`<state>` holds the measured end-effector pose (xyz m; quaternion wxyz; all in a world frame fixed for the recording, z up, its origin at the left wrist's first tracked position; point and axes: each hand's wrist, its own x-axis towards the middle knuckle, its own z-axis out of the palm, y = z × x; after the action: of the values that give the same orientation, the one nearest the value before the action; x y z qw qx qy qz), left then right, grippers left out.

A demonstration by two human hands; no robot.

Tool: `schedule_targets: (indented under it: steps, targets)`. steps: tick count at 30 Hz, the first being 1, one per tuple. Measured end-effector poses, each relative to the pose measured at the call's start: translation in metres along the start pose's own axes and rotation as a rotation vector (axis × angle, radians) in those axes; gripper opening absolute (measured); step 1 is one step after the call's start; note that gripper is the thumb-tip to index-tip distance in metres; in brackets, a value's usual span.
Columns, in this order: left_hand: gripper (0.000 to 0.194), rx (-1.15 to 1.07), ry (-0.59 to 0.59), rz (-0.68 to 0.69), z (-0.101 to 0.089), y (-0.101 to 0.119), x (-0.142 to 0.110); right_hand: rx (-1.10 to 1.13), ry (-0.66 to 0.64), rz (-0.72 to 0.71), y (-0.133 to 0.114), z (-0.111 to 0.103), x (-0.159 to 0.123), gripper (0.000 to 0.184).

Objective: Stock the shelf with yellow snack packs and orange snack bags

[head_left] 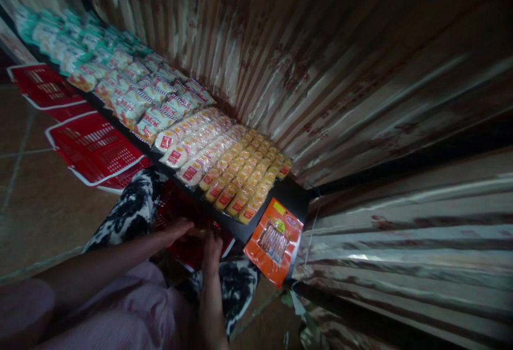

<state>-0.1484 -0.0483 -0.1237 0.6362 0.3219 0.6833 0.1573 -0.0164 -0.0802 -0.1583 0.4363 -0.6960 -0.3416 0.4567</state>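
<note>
At lower centre of the frame: two hands at a red basket, beneath a shelf of packed goods

At lower centre, low between the knees: one red basket (186, 256), dim inside. Over it, left hand (180, 228), fingers partly bent and reaching inward; right hand (212, 243), fingers curled downward. Between them, one small yellowish item (197, 232), blurred, apparently at the fingertips. Shadow hides the grip; whether either hand has firm hold of it cannot be told.

Step in hand, by judgement: handling the small item at the basket. Next move, by judgement: calls for a sure hold on it and clearance from the shelf edge just above.

Containers, further: at left, two red baskets, an upper basket (44, 85) and a lower basket (100, 144), with pale rims and slotted sides; contents not discernible.

From upper left to centre, on a black shelf (294, 197), in order: teal-topped bags (68, 40); white printed bags (154, 109), some with striped ends; clear-wrapped pale packs (176, 156), red labels, in rows; clear-wrapped yellow packs (228, 184), red labels, in rows. At the shelf's near right end: one orange pouch (276, 238), stick-like contents shown on its front, lower part past the shelf edge.
</note>
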Motion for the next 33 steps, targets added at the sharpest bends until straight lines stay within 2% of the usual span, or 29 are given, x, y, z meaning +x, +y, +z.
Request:
schedule_targets:
  steps: [6, 13, 16, 25, 33]
  targets:
    - [0.016, -0.024, -0.027, 0.009, 0.001, 0.001, -0.03, 0.105, -0.028, 0.112, -0.023, -0.007, -0.014, 0.041]
    - [0.021, -0.047, -0.049, 0.019, -0.004, -0.002, -0.045, 0.214, -0.028, 0.149, -0.03, -0.007, -0.025, 0.048]
    - [0.024, -0.071, -0.059, 0.03, -0.005, -0.003, -0.05, 0.248, -0.031, 0.155, -0.03, -0.01, -0.029, 0.048]
    - [0.05, -0.121, -0.154, 0.089, -0.012, -0.001, -0.056, 0.376, -0.005, 0.201, -0.037, -0.013, -0.036, 0.047]
    - [0.053, -0.1, -0.119, 0.116, -0.014, 0.0, -0.052, 0.3, -0.043, 0.248, -0.044, -0.017, -0.047, 0.046]
